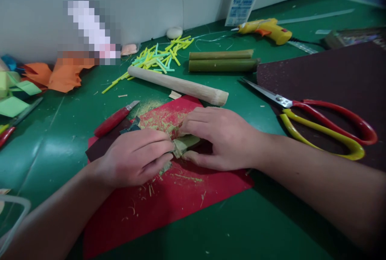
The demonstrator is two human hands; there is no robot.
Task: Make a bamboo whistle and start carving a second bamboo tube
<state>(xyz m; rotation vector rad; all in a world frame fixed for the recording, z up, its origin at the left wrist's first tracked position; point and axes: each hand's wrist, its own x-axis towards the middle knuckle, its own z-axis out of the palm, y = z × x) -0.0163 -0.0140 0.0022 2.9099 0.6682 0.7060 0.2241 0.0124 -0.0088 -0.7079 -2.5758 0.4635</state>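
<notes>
Scissors (313, 119) lie right of the knife (116, 118).

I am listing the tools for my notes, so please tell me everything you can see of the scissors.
The scissors lie flat, blades shut or nearly so. The grey metal blades point left, tip over the green table; the long handle loops, one red, one yellow, look like plastic and rest on a dark brown sheet. Nothing else touches them.
</notes>
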